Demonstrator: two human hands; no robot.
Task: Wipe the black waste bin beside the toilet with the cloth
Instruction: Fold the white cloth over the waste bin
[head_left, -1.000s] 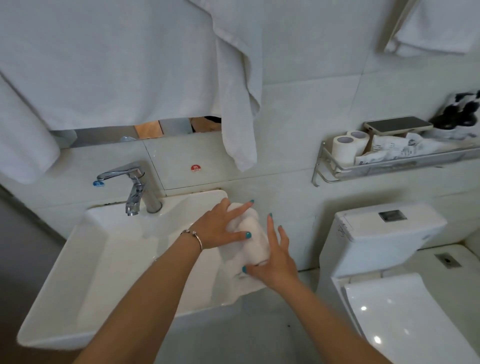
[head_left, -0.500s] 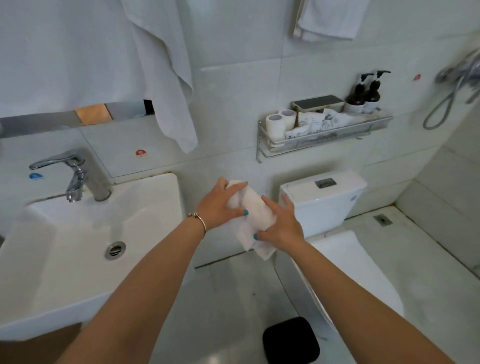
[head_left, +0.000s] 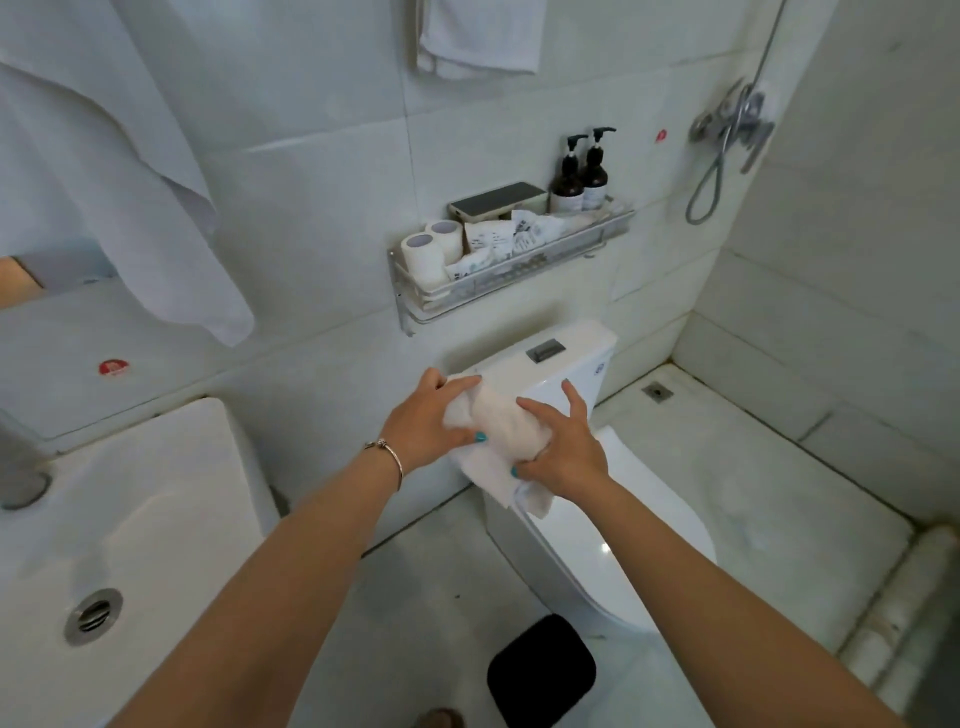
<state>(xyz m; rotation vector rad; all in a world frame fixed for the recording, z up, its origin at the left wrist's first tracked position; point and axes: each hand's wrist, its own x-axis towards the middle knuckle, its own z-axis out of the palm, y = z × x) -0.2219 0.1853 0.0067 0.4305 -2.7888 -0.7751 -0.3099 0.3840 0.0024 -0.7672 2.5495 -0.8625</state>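
Both hands hold a white cloth (head_left: 496, 423) bunched between them, up in front of the toilet (head_left: 587, 545) tank. The left hand (head_left: 426, 423) grasps the cloth's left side, its thumb across the front and its fingers curled over the top edge; a thin bracelet (head_left: 395, 460) sits on that wrist. The right hand (head_left: 563, 449) grips the cloth's right side with its fingers wrapped over the roll and its thumb pressed against the lower fold, from which a loose corner hangs. Down on the floor, just beside the toilet's base on its left, stands the black waste bin (head_left: 541, 670), well apart from the hands and cloth. A sink (head_left: 130, 519) fills the lower left, a towel (head_left: 130, 171) hangs above it, and a wall shelf (head_left: 509, 275) over the tank carries toilet rolls (head_left: 431, 249), packets and two dark pump bottles (head_left: 582, 174).
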